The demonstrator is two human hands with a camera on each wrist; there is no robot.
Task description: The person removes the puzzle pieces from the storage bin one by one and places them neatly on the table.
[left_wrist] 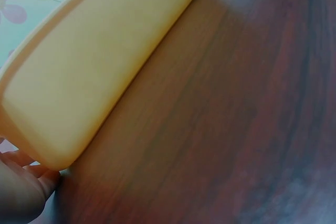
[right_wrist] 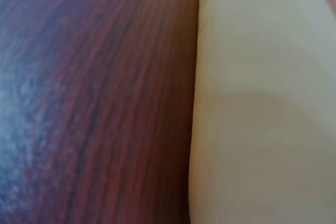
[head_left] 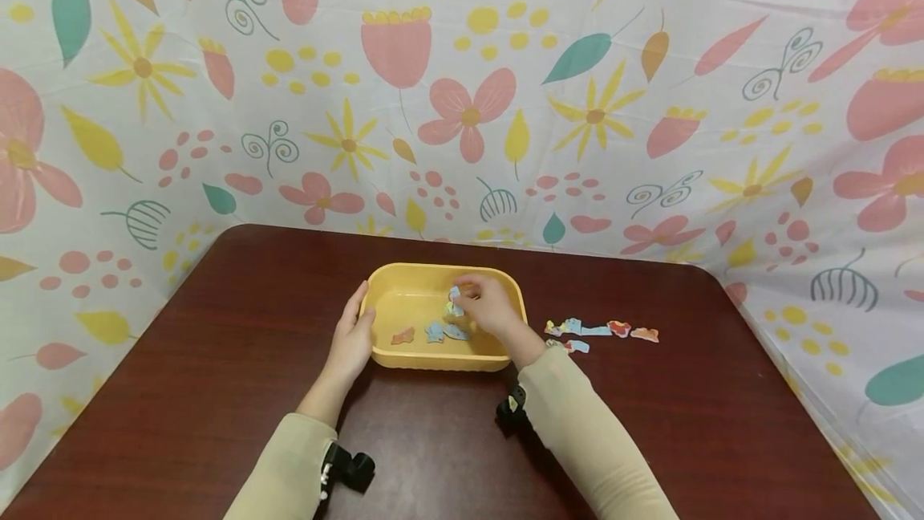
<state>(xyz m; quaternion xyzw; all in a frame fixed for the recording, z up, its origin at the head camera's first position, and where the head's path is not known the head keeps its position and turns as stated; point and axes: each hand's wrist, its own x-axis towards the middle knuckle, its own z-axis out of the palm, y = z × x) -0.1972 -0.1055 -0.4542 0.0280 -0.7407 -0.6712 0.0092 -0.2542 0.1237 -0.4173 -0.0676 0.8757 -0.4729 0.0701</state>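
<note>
Light pinch, steady support

The fingers (head_left: 470, 280) of the right hand (head_left: 491, 306) are pinching a pale-blue piece (head_left: 455, 308) inside the yellow tray (head_left: 440, 361); whether it is touching the bottom, I cannot tell. The left hand (head_left: 350, 343) is gripping the tray's left end. Near the pinch, an orange piece (head_left: 403, 336) and bluish pieces (head_left: 455, 332) are lying. The tray is sitting toward the far edge of the counter (head_left: 433, 440), with more pieces (head_left: 619, 329) lying between it and the right edge. In my judgement, pinching lightly is protecting the thin piece, while holding firmly is preventing the tray from sliding.
</note>
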